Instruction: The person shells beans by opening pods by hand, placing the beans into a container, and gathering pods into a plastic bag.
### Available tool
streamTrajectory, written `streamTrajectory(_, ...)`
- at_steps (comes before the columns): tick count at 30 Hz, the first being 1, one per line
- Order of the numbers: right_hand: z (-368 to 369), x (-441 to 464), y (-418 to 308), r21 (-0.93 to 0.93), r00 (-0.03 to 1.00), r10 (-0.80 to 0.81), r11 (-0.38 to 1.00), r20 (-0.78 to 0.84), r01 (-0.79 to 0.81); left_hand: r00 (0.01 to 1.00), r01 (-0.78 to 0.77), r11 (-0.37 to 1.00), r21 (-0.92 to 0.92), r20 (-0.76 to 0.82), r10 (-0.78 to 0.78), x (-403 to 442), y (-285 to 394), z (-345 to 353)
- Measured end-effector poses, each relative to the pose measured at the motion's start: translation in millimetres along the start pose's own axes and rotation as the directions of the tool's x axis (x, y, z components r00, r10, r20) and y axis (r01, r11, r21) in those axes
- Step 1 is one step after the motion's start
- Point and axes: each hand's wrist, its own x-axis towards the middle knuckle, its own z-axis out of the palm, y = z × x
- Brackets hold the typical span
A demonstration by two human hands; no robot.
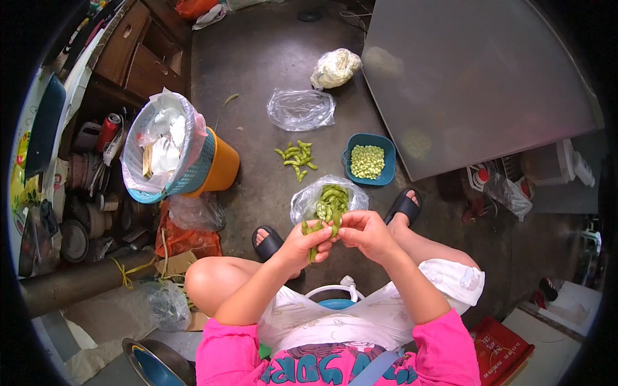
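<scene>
My left hand (pixel 308 244) is closed around several green soybean pods (pixel 313 233). Close beside it, my right hand (pixel 365 230) pinches a single pod (pixel 336 222) at the fingertips. Both hands are above a clear plastic bag (pixel 302 201) on the floor, which holds more green pods (pixel 332 198). A loose pile of pods (pixel 299 156) lies on the floor beyond the bag. To the right of it is a teal bowl (pixel 353 176) containing shelled pale green beans (pixel 367 161).
A crumpled clear bag (pixel 301 109) and a tied bag of pale stuff (pixel 336 68) lie farther off. On the left stands a lined blue basket (pixel 200 164) against an orange bucket (pixel 221 168). A large grey panel (pixel 476 83) rises at right. Black slippers (pixel 405 204) are on my feet.
</scene>
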Motion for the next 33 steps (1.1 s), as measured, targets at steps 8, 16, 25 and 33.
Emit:
streamTrajectory(8,-1,-1,2,-0.056,0.999,0.028,0.998,0.017,-0.027,0.999,-0.023,0.999,-0.042,0.048,0.025,0,-14,-9)
streamTrajectory(16,-1,4,8,-0.063,0.990,-0.044,0.997,-0.134,0.035,0.894,-0.120,0.428,0.896,-0.090,0.439,1,-1,8)
streamTrajectory(25,4,7,19,-0.206,0.967,-0.102,0.977,-0.234,0.053,0.671,-0.303,-0.190,0.934,0.350,0.653,4,-8,2)
streamTrajectory(33,7,5,16,-0.204,0.972,-0.061,0.979,-0.228,0.014,0.664,-0.301,-0.161,0.940,0.328,0.672,3,-10,3)
